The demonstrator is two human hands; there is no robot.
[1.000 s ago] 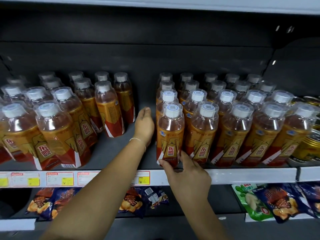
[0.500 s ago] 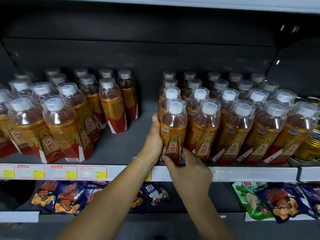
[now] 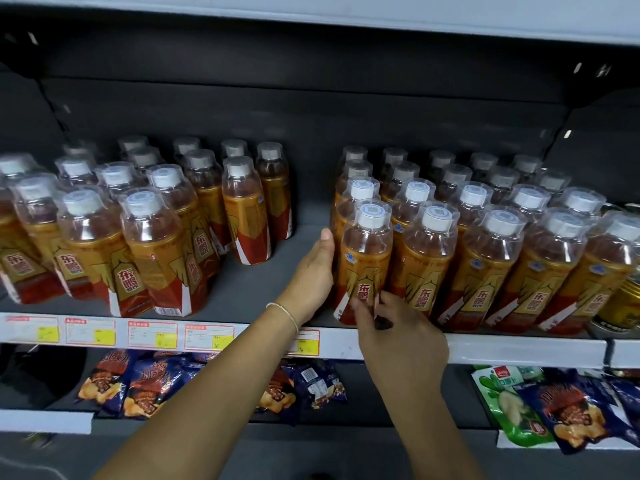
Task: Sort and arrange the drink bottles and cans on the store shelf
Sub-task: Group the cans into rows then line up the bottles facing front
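Front bottle (image 3: 365, 265) stands upright at the shelf (image 3: 519, 348) edge, on the front-left corner of the right block (image 3: 502, 244). Left hand (image 3: 311, 275) lies flat against its left side, fingers straight and together, holding nothing. Right hand (image 3: 401, 337) sits low in front with fingertips (image 3: 379, 301) on the label; they're blurred, so I can't tell if they grip. Across a gap stands the left block (image 3: 138, 230)

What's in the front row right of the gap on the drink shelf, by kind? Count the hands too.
bottles: 5
cans: 1, at the picture's right edge
hands: 2, left hand and right hand
Total: 8
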